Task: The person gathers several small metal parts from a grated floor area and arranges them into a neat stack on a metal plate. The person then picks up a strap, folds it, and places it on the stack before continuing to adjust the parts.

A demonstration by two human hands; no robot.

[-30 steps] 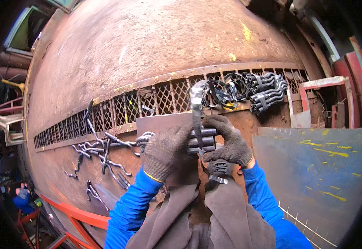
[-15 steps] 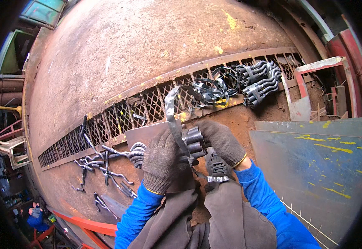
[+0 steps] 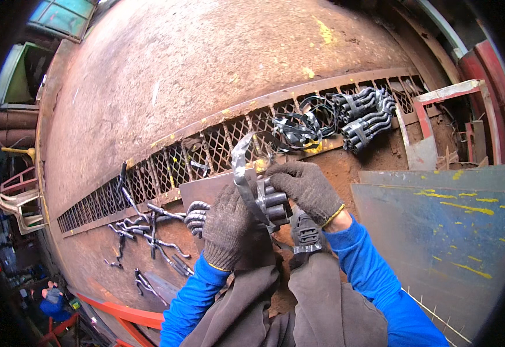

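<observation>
My left hand (image 3: 227, 222), in a dark knit glove, wraps round a bundle of black tube-ended rods (image 3: 276, 206). The rods' ridged, bent ends (image 3: 196, 218) stick out to its left, the smooth round tubes to its right. A flat grey strip (image 3: 242, 173) loops up beside my left fingers and crosses down over the tubes. My right hand (image 3: 305, 189), gloved alike, has its fingers curled closed at the strip on top of the tubes; its fingertips are partly hidden. Beneath the hands lies a flat metal plate (image 3: 197, 189).
Two taped rod bundles (image 3: 365, 130) and a tangle of strip (image 3: 298, 130) rest on a metal grating (image 3: 212, 144). Loose rods (image 3: 139, 228) lie scattered at left. Large sheets (image 3: 437, 222) lean at right, below a red-and-white frame (image 3: 452, 92). Another person (image 3: 54, 302) is at lower left.
My right hand has shifted left and up off the tube ends, uncovering more of them. My left hand still holds the bundle, and the strip loop hangs slightly lower.
</observation>
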